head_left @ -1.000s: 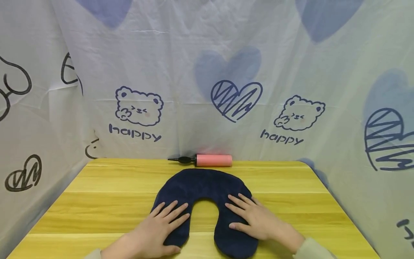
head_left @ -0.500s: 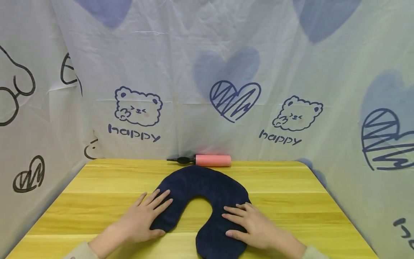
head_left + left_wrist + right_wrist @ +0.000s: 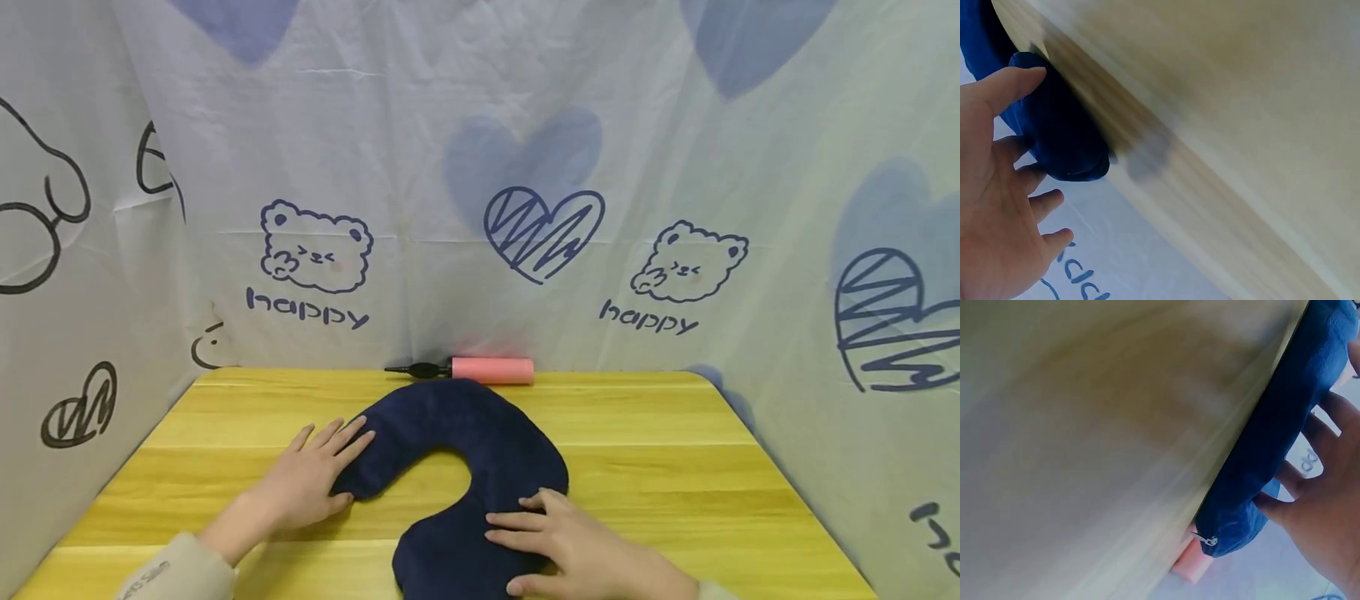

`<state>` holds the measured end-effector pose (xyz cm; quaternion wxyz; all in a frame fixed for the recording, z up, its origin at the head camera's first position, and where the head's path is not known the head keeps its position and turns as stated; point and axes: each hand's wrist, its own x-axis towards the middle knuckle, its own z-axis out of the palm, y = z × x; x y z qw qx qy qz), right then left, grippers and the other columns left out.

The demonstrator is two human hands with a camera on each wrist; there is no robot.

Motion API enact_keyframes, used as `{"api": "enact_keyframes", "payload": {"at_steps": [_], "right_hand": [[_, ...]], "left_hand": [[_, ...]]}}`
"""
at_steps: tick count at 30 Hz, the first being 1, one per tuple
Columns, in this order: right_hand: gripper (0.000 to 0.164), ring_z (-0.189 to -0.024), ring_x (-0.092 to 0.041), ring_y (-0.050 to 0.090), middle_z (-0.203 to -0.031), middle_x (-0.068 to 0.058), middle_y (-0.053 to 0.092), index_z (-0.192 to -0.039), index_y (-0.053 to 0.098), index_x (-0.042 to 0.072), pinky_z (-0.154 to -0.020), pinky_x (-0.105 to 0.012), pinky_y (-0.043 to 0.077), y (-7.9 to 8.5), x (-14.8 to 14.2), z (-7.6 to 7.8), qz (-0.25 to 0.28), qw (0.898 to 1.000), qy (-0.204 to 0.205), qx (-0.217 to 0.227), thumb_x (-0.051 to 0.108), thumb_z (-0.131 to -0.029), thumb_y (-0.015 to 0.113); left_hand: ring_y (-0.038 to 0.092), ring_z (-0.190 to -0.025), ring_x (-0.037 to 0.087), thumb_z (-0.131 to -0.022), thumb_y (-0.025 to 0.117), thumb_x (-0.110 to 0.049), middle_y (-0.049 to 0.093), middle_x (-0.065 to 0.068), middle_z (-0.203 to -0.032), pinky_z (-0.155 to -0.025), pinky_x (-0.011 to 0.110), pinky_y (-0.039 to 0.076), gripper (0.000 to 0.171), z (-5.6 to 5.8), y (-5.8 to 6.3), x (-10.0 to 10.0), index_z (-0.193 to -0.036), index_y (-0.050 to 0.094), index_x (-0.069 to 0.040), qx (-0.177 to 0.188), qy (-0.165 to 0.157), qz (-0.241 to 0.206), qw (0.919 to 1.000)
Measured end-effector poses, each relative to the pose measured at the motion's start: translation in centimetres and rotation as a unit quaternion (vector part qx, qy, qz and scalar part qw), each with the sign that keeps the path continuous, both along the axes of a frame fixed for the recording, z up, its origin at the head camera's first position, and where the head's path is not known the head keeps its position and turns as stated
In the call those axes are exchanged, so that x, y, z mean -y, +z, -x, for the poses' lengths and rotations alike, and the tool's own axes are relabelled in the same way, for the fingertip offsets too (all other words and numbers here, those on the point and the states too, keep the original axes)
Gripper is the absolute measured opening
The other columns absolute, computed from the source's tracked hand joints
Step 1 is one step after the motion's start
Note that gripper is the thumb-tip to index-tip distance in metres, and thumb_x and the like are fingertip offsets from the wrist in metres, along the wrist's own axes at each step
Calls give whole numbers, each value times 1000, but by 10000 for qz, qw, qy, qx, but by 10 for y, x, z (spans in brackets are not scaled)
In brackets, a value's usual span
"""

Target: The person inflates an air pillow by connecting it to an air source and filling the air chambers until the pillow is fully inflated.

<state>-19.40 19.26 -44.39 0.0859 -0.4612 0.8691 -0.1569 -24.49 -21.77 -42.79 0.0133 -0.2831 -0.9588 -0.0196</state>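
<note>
A dark blue U-shaped neck pillow [image 3: 517, 450] lies on the wooden table, turned so that one end faces left and the other comes toward the near edge. My left hand [image 3: 303, 479] rests on its left end with fingers spread; in the left wrist view the thumb [image 3: 1025, 81] lies on the pillow near that end. On the near arm of the pillow, my right hand [image 3: 570, 546] lies with fingers extended over the fabric. A metal zipper pull [image 3: 1210, 540] shows on the pillow's edge in the right wrist view.
A pink hand pump [image 3: 491, 371] with a black nozzle lies along the far edge of the table [image 3: 675, 450], just behind the pillow. White cloth [image 3: 450, 292] printed with hearts and bears hangs behind and at both sides.
The pillow has turned counterclockwise on the table under both hands. My left hand has moved left and away from me; my right hand has come slightly nearer and left.
</note>
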Motion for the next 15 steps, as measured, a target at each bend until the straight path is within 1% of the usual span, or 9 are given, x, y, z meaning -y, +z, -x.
{"api": "enact_keyframes", "payload": {"at_steps": [4,6,8,10,12,15], "right_hand": [[55,-139,-23,47,-161,17,40,-160,40,35,-111,-61,37,0,11,-2,-81,9991,406,-76,55,-108,42],[55,-138,-17,47,-162,17,40,-160,40,33,-112,-58,37,-1,16,-1,-160,9977,614,-241,53,-110,40],[54,-140,-14,47,-162,16,40,-160,41,30,-114,-60,35,-3,22,-1,-195,9962,796,-293,51,-110,40],[54,-143,-14,45,-163,14,39,-161,41,28,-115,-62,33,-4,28,0,-231,9949,930,-306,49,-110,41],[55,-146,-14,43,-164,14,37,-162,39,28,-116,-61,33,-4,34,0,-283,9935,1064,-304,49,-110,41],[58,-151,-15,36,-167,13,32,-164,34,29,-118,-60,30,-4,43,1,-430,9911,1230,-256,50,-110,41]], "left_hand": [[39,-146,46,-90,81,-31,33,18,-166,-112,70,31,83,11,0,3,-159,42,-9,-115,28,91,9999],[41,-145,45,-90,82,-27,34,18,-165,-111,69,32,82,17,0,4,-159,42,-8,-180,6,117,9998],[44,-143,44,-90,82,-22,36,19,-164,-111,68,34,80,24,-1,5,-158,43,-7,-243,-39,121,9996],[46,-141,43,-89,82,-19,39,19,-162,-110,67,36,79,31,-1,5,-157,44,-7,-361,-119,171,9991],[48,-140,42,-89,83,-16,42,20,-161,-109,66,38,77,38,-2,6,-156,46,-5,-486,-223,224,9983],[52,-136,42,-88,83,-11,45,21,-158,-106,62,43,74,50,-2,7,-153,49,-3,-689,-462,351,9959]]}}
